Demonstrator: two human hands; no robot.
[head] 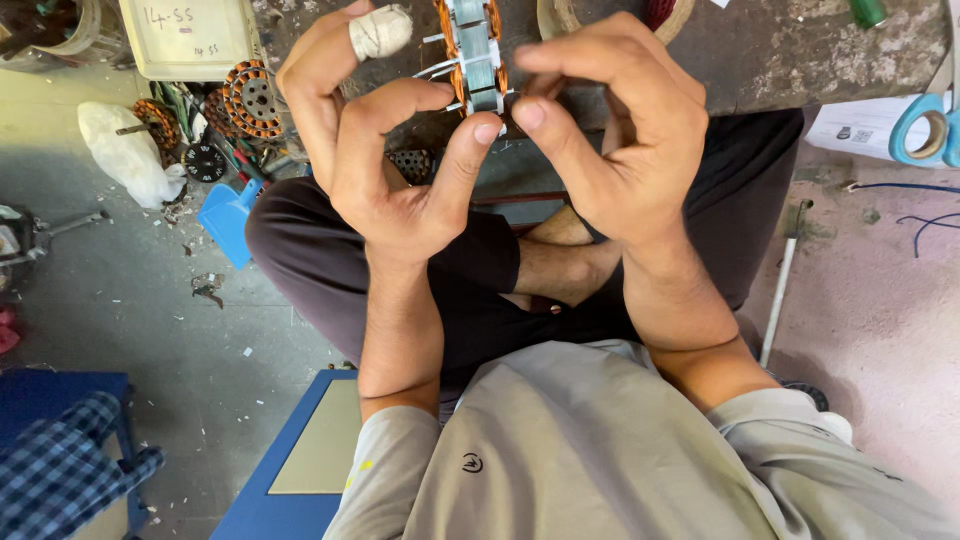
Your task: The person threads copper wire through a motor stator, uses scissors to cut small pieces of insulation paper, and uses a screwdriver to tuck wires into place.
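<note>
The wound stator (472,55) is pinched between raised left hand (385,150) and right hand (620,130), fingers curled.

Soft, even daylight fills the scene; shadows are faint, focus is sharp throughout, with slight wide-angle stretching at edges.

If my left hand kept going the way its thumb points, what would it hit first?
Most likely the motor stator: the left hand has its thumb tip already at the stator's lower edge, beside the right hand. Exact contact is hard to judge.
</note>
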